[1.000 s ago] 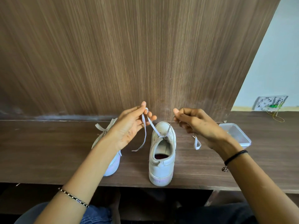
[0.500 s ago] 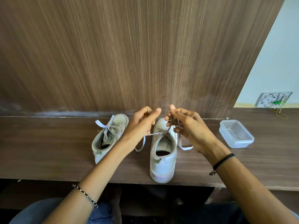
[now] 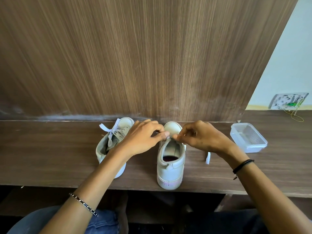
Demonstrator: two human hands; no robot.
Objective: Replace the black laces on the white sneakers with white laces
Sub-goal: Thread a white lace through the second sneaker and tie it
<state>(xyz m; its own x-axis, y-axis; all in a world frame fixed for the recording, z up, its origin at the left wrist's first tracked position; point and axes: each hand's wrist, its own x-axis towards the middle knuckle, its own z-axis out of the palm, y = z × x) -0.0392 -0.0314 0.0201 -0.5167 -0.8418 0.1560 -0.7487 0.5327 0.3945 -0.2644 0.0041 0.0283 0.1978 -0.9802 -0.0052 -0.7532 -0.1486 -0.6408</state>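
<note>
Both hands had dropped from the raised pull of a second before and closed in over the tongue of the centre sneaker (image 3: 170, 159), my landmark.

Far left of it: counter (image 3: 50, 149). Just left, apart from it: tied sneaker (image 3: 114, 144), white bow (image 3: 108, 130) done.

Left hand (image 3: 143, 137) hung over the landmark's throat, fingers (image 3: 166, 133) pinched on the white lace (image 3: 167, 137), mostly hidden. Right hand (image 3: 202, 137) mirrored it from the right side, thumb and forefinger nipped on the same lace.

Right of the landmark, a loose lace tail (image 3: 208, 157) lay on the counter. Clear tub (image 3: 248, 137) stood farther right, well apart.

Judged: lace flat, limp, near weightless, and would slide through a slack pinch. Hold close to the crossing to tighten, at the tip to thread. Sneaker light, with a stiff sole; could skid on the smooth counter under a hard tug.
</note>
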